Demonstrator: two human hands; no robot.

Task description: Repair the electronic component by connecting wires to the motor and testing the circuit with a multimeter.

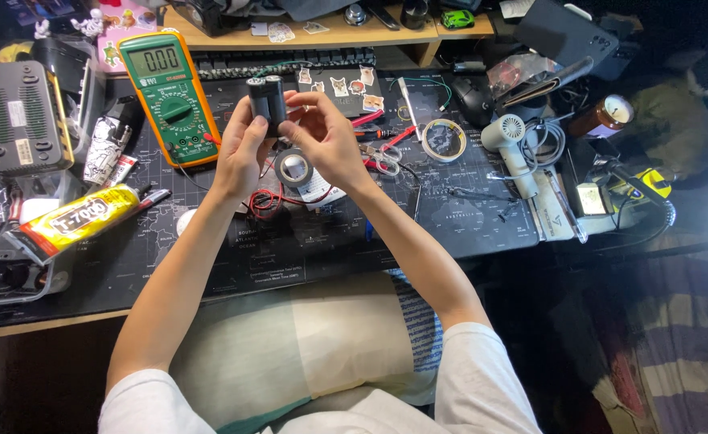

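A big dark desk mat with a map on it lies under both hands and gives a soft, flat spot to work on. The green and yellow meter lies just off to the side of the left hand, its little screen facing up so it is easy to read. A white mini fan sits well away from the right hand, out of the way. A yellow glue tube lies far out past the left arm.

Both hands are lifted up over the mat, close together. They hold two dark round batteries that stand side by side, up high where the eyes can see them well. The left hand grips them from one side with its fingers and thumb. The right hand pinches them from the other side. A roll of black tape hangs just below the right hand, near the wrist. I cannot tell if it hangs from a strip or lies on the mat. Red wires curl on the mat just under the hands.

The far side of the batteries is hidden by fingers. The right edge of the room is lost in bright glare. Many small bits past the right hand are too tiny to name.
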